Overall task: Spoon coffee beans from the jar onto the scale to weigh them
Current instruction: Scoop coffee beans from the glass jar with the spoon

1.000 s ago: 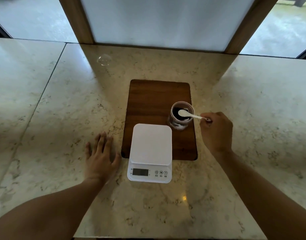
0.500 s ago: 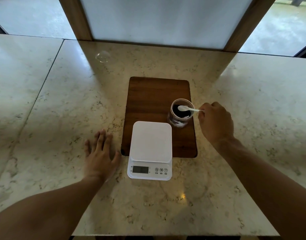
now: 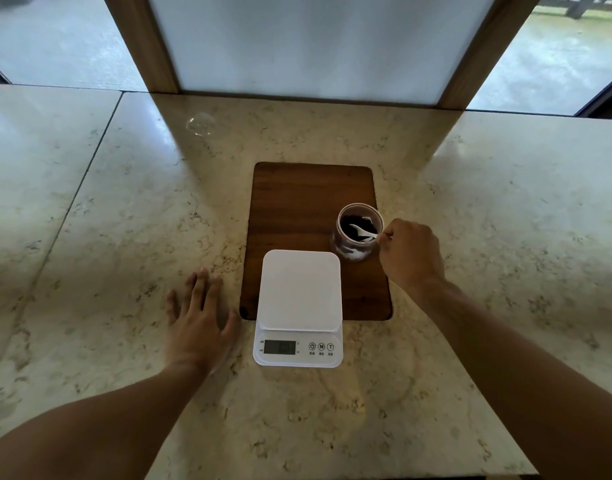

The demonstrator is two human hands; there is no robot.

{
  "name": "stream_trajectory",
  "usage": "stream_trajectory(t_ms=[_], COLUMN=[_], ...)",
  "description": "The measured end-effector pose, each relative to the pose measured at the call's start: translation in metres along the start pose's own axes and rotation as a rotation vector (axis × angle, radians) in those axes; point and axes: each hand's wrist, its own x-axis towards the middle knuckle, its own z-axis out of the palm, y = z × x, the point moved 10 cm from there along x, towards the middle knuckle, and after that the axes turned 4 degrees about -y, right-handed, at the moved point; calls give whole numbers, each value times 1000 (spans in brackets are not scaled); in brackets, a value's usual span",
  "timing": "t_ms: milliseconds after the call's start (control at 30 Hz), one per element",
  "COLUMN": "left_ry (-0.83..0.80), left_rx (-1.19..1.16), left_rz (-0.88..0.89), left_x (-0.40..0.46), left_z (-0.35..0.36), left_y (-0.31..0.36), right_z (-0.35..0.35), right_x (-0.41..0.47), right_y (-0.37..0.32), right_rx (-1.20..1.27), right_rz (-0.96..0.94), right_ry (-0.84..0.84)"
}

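A clear glass jar (image 3: 349, 251) with dark coffee beans (image 3: 348, 224) stands on the right side of a wooden board (image 3: 299, 202). My right hand (image 3: 410, 256) is beside the jar on its right and holds a white spoon (image 3: 364, 232), whose bowl dips down among the beans inside the jar. A white digital scale (image 3: 299, 297) with a bare platform lies at the board's near edge, its display facing me. My left hand (image 3: 199, 322) rests flat on the counter just left of the scale, fingers spread, holding nothing.
The marble counter (image 3: 470, 237) spreads wide on both sides, with a seam at the left. A small clear glass lid-like object (image 3: 201, 124) lies at the far left. Wooden window posts (image 3: 141, 43) rise behind the counter.
My right hand has lowered the spoon's bowl from above the jar's mouth down into the beans. My left hand stays flat on the counter.
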Motion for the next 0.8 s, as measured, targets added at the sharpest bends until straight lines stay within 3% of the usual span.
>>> stream_trajectory(t_ms=[167, 467, 800], left_ry=[11, 1, -11], left_rx=[-4, 0, 7], left_rz=[1, 6, 1], left_x=[-1, 0, -1], left_z=[-4, 0, -2], left_y=[3, 0, 3], right_z=[12, 25, 30], right_x=[2, 7, 2], right_y=[18, 34, 52], right_rx=[170, 366, 531], right_rz=[194, 319, 429], right_ry=[-66, -180, -188])
